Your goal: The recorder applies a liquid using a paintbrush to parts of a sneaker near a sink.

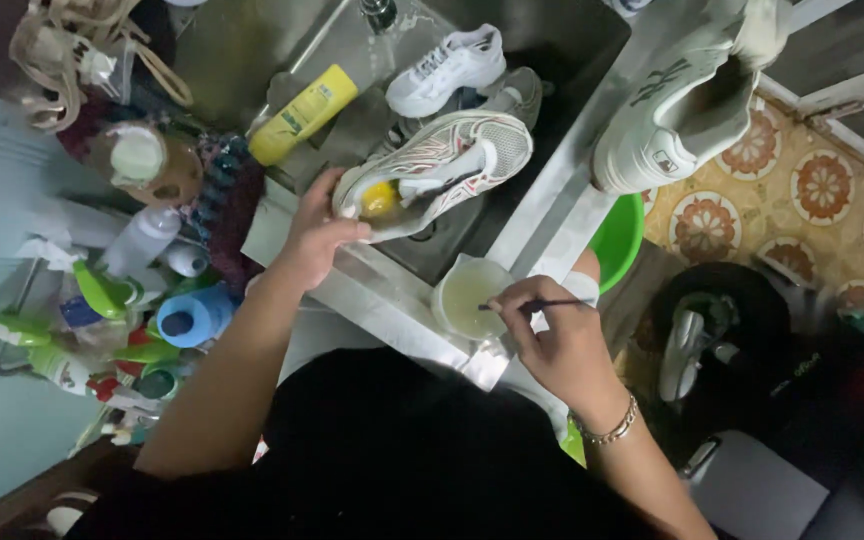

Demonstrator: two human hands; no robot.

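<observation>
Our left hand [314, 238] grips the toe of the white mesh sneaker with red lines [439, 172], held over the steel sink [542, 190]. Right hand [557, 335] pinches a thin dark brush [524, 304], tip in the translucent plastic cup of pale liquid [467, 298] on the sink's edge.

Left hand [314, 238] extended and gripping, right hand [552, 335] pinched, wrist bent.

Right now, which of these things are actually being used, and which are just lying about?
In use:
left hand holding patterned sneaker
right hand dipping thin brush into plastic cup

Lying about:
yellow bottle
white sneaker in the sink
large white shoe
green basin
blue bottle
</observation>
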